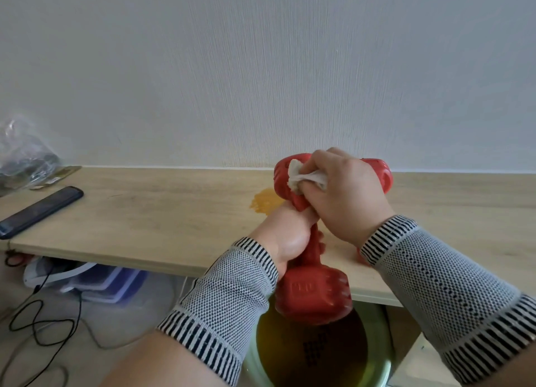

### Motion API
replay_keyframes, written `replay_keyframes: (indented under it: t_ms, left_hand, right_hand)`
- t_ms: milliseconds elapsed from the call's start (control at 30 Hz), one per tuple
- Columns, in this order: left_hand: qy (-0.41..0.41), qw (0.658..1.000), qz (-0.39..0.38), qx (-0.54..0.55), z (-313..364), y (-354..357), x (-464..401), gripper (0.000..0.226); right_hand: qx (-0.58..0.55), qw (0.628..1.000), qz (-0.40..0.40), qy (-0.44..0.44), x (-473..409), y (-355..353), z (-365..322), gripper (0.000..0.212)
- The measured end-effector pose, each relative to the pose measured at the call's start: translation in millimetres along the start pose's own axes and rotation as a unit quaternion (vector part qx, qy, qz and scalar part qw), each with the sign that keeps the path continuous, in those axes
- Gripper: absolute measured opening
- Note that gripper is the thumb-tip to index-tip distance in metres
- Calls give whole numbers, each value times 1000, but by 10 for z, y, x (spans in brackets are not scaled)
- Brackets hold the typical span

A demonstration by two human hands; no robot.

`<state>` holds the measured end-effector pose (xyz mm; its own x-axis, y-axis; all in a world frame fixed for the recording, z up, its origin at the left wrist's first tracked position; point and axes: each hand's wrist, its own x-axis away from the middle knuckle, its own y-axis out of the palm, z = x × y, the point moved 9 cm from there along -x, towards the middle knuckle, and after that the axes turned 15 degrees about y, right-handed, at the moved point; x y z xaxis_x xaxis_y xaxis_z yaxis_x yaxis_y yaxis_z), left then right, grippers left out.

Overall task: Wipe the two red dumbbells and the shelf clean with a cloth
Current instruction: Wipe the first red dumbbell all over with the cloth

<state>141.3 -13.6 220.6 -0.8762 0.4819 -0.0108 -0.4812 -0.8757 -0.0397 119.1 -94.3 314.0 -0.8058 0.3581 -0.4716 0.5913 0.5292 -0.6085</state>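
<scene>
My left hand grips the handle of a red dumbbell and holds it tilted over the front edge of the light wooden shelf, with its near head low and its far head raised. My right hand presses a crumpled white cloth against that far head. A second red dumbbell lies on the shelf behind my right hand and is mostly hidden by it. A yellow stain marks the shelf just left of the dumbbells.
A dark phone and a clear plastic bag lie at the shelf's left end. Below the shelf edge stands a green bucket of yellowish liquid. Black cables and plastic boxes are on the floor.
</scene>
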Motion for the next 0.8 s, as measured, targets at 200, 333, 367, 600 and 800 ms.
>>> replay_keyframes:
  t_ms: [200, 333, 367, 600, 800]
  left_hand:
    - [9, 997, -13, -78, -16, 6, -42, 15]
    - [26, 991, -17, -128, -1, -4, -52, 11]
    - [32, 990, -16, -133, 9, -12, -63, 12]
    - [26, 995, -3, -100, -18, -8, -62, 14]
    - [16, 999, 23, 25, 54, -26, -35, 17]
  right_hand:
    - [25, 998, 25, 46, -41, -67, 154, 12]
    - [53, 998, 36, 4, 10, -33, 17, 12]
    - [42, 998, 35, 25, -21, -58, 71, 11]
    - [23, 999, 26, 41, -42, -73, 83, 9]
    - [-45, 992, 19, 120, -121, -84, 350, 11]
